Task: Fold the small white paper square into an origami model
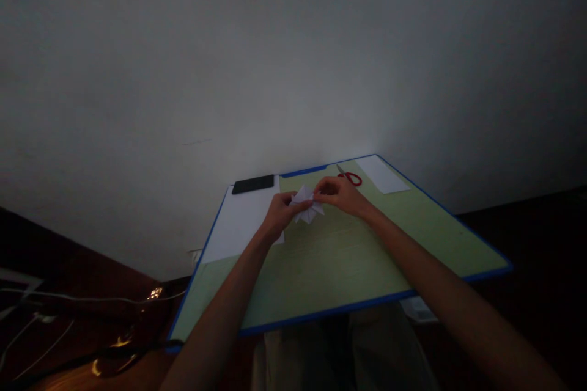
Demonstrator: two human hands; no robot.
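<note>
A small white folded paper star (308,212) with several points is held up over the middle of the table. My left hand (280,212) grips its left side, thumb laid across the front. On the upper right edge of the star, my right hand (340,194) pinches a point between thumb and fingertips. Just behind my right hand lie scissors (353,179) with red handles, partly covered by that hand. The picture is dim, so the finer folds of the paper cannot be made out.
The light green table (330,269) has a blue edge and stands against a grey wall (293,73). White paper sheets (238,220) lie at its left, under a dark flat object (253,184). A white paper strip (383,174) lies at the back right. Cables (92,299) run at the lower left.
</note>
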